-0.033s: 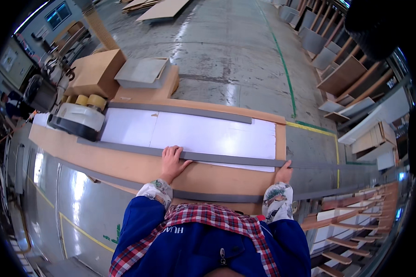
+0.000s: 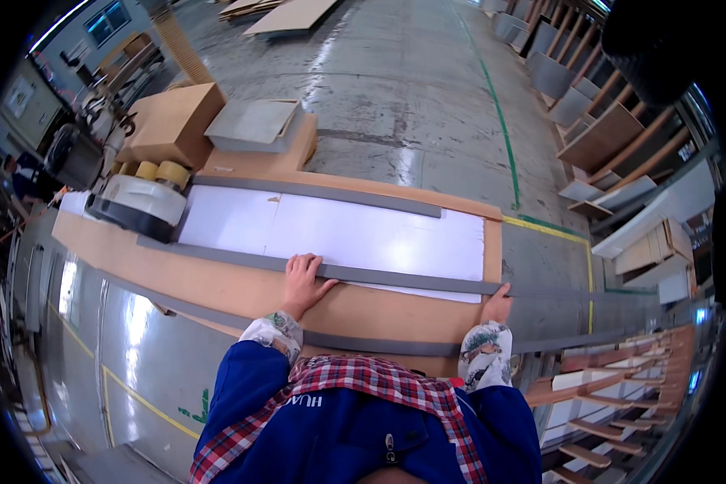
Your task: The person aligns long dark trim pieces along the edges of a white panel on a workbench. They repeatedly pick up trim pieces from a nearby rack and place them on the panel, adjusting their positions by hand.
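A long, narrow grey strip (image 2: 411,279) lies across the brown worktable (image 2: 218,281), partly over a white sheet (image 2: 371,234), and runs out past the table's right end. My left hand (image 2: 302,286) is laid over its middle, fingers across the strip and thumb at the near edge. At the table's right end my right hand (image 2: 497,305) grips the same strip, thumb on top; its other fingers are mostly hidden. Another grey strip (image 2: 331,196) rests along the far side of the white sheet. A third grey strip (image 2: 379,345) runs along the near edge, close to my body.
A white-and-black machine (image 2: 141,202) with yellow rolls stands at the table's left end. Behind it are a brown box (image 2: 173,121) and a grey tray (image 2: 254,125). Racks of boards (image 2: 613,137) line the right side. At the far left a person (image 2: 28,177) is partly visible.
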Demonstrator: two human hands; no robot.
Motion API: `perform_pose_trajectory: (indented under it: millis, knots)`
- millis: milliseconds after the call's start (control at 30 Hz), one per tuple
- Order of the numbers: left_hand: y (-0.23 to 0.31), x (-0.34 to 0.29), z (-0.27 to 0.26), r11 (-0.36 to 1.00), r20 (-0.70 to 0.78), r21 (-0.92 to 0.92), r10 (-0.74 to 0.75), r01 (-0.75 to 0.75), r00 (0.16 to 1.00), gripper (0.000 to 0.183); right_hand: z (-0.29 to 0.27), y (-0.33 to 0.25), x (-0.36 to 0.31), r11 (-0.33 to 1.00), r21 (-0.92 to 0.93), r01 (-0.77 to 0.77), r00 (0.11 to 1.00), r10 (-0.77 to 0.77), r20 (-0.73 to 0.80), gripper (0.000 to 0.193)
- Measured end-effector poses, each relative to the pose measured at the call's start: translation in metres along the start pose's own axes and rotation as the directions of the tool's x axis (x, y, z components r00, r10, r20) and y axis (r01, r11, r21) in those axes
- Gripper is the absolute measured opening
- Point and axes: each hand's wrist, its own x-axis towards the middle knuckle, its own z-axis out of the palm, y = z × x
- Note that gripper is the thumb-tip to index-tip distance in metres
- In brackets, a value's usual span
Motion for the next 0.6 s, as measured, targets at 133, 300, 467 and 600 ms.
perform_pose_trajectory:
  millis: [133, 300, 467, 600]
  knots:
    - [-0.010, -0.005, 0.009, 0.999, 0.018, 0.039, 0.000, -0.001, 1.000, 0.058, 0.001, -0.001, 0.000, 0.994, -0.095, -0.045, 0.999, 0.043, -0.026, 0.061]
    - [-0.014, -0.006, 0.016, 0.992, 0.074, 0.121, -0.048, 0.039, 0.996, 0.060, 0.008, 0.008, 0.006, 0.992, -0.121, -0.028, 0.998, 0.020, -0.064, 0.061]
    - [-0.013, -0.009, 0.008, 1.000, -0.035, -0.008, -0.016, 0.016, 0.999, 0.064, 0.014, 0.017, 0.013, 0.992, -0.124, 0.017, 0.996, -0.027, -0.082, 0.065]
    - [-0.014, -0.005, 0.003, 1.000, 0.002, 0.004, -0.027, 0.027, 1.000, 0.067, 0.013, 0.018, 0.012, 0.990, -0.139, 0.020, 0.996, -0.032, -0.080, 0.066]
